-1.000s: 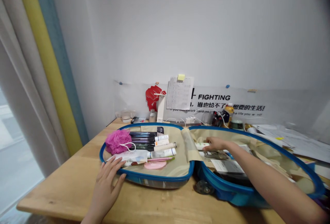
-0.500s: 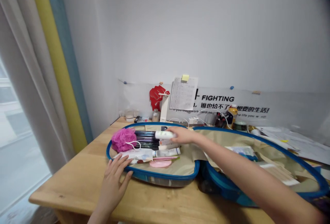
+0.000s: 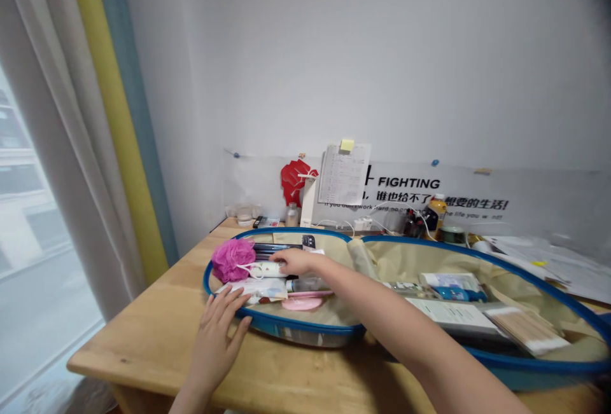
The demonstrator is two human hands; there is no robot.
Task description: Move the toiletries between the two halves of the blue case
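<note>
A blue suitcase [image 3: 305,331] lies opened flat on a wooden desk [image 3: 143,331]. My right hand [image 3: 296,261] reaches across its left half and holds a white tube [image 3: 265,269] just to the right of a pink bath pouf [image 3: 233,259]. Dark flat packets [image 3: 274,248], more white tubes [image 3: 305,284] and a pink round item [image 3: 300,303] lie around it. My left hand [image 3: 217,331] rests flat, fingers spread, on the near left rim of the suitcase and the desk.
The right half of the suitcase holds boxes [image 3: 451,287], a booklet [image 3: 451,315] and a bundle of sticks [image 3: 525,330]. Bottles [image 3: 436,210], small jars and cables line the wall under a banner. Papers [image 3: 548,258] lie at the right. A curtain [image 3: 81,147] hangs at the left.
My right hand took a white tube from the right half of the suitcase, carried it left and lowered it beside the pink pouf. The view shifted right slightly. My left hand stayed put.
</note>
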